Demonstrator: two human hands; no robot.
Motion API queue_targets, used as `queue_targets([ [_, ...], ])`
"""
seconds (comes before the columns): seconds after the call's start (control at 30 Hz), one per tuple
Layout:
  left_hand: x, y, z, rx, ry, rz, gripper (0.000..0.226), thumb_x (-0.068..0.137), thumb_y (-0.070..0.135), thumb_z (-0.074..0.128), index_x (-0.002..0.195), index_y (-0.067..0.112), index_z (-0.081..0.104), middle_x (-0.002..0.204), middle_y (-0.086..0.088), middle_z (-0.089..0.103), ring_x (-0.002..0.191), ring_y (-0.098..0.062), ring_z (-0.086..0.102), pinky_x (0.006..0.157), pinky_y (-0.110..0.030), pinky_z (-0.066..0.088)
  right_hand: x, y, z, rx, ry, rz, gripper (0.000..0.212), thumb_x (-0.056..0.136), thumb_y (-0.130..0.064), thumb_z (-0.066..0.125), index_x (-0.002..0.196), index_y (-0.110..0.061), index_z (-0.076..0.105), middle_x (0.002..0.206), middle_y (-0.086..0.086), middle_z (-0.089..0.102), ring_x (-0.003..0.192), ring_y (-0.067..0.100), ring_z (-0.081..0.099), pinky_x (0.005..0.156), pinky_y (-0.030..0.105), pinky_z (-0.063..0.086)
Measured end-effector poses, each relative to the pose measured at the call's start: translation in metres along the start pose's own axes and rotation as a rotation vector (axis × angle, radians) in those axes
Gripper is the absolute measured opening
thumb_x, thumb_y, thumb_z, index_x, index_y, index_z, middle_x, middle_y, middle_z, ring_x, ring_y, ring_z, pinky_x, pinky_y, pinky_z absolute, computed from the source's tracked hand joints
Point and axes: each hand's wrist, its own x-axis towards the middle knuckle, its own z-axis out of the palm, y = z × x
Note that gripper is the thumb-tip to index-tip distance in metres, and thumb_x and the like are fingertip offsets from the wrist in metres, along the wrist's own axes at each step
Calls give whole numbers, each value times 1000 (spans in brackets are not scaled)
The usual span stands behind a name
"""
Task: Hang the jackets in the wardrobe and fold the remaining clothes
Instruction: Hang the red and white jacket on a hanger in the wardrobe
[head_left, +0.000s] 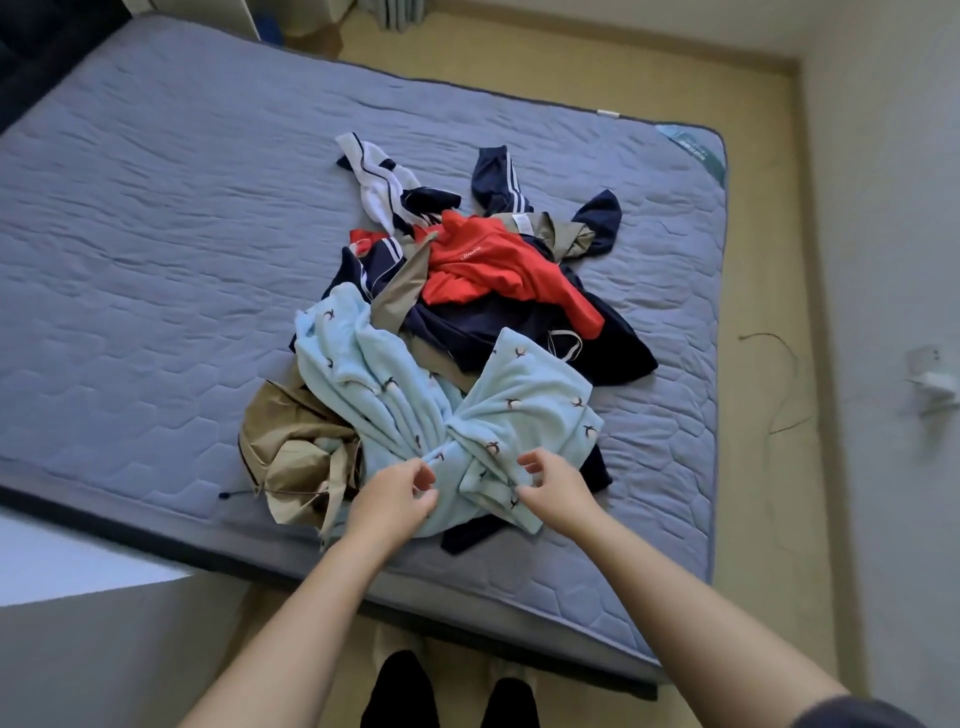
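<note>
A pile of clothes lies on a grey quilted mattress (156, 249). Nearest me is a light blue fleece garment (395, 400) with small dark prints, bunched at its middle. My left hand (395, 493) and my right hand (556, 483) hover over its near edge, fingers curled and apart, touching the fabric but not clearly gripping it. Behind it lie a red top (483, 260), a navy jacket with white stripes (498, 182), a white and navy garment (374, 176) and a tan jacket (296, 441) at the left.
The mattress edge runs just in front of my feet (452, 691). A wooden floor strip (758, 291) lies to the right, with a thin cable on it and a wall socket (930, 384). A pale surface (78, 561) sits at lower left.
</note>
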Motion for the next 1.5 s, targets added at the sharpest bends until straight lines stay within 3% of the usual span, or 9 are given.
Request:
queue_targets([
  [0.2,86,-43,59,375,-77,-62,56,84,46,61,130,22,41,125,1,50,117,-19,49,84,-35,46,86,24,47,-346,41,44,86,84,-24,67,148,-35,12,157,5,6,129,32,37,88,40,50],
  [0.37,128,-75,93,518,-212,-110,23,93,35,48,106,20,61,111,-2,59,105,-24,57,83,-34,41,147,27,82,-454,16,-27,99,80,-16,70,147,-48,4,157,4,-21,110,28,50,75,36,53],
  [0.6,134,-98,78,-154,-289,-268,12,94,19,38,85,12,40,82,-3,46,76,-20,42,61,-31,30,169,34,84,-408,20,33,18,91,-15,49,108,-19,53,112,6,42,90,25,51,76,34,46],
  [0.73,132,-63,50,-230,-282,-286,25,98,18,33,73,17,37,77,0,42,63,-10,36,61,-30,34,164,24,61,-313,-20,23,23,85,-15,52,106,-23,55,112,2,50,93,19,49,73,32,44],
  [0.9,116,23,-18,-860,-243,-388,24,93,19,40,77,12,56,71,-4,58,65,-17,55,59,-28,43,123,-6,31,-176,-324,-203,93,69,-29,72,147,-33,22,127,-13,32,116,10,41,98,29,42],
  [1.03,96,71,-84,-1219,-272,-224,22,87,30,57,85,7,59,75,-11,61,67,-20,61,63,-29,50,92,-47,1,226,-50,-312,28,75,-21,68,102,-16,62,101,4,66,92,12,59,87,41,51],
  [1.2,75,84,-159,-919,-51,302,40,71,26,69,107,24,53,104,-5,64,91,-17,64,80,-32,53,47,-109,-52,880,101,-265,8,96,-14,54,99,-12,62,93,7,68,89,19,65,76,34,55],
  [1.37,50,67,-175,-575,-143,389,71,69,31,79,128,39,41,113,24,55,106,11,54,82,-6,45,13,-170,-102,1096,183,-250,25,98,-33,50,111,-15,61,90,0,69,78,11,67,66,25,58],
  [1.5,53,86,-179,-891,-22,262,40,74,16,67,112,9,55,108,-13,64,99,-24,61,90,-44,50,2,-179,-127,930,310,-195,15,99,-27,47,109,-18,55,78,-9,59,58,-3,57,42,9,45],
])
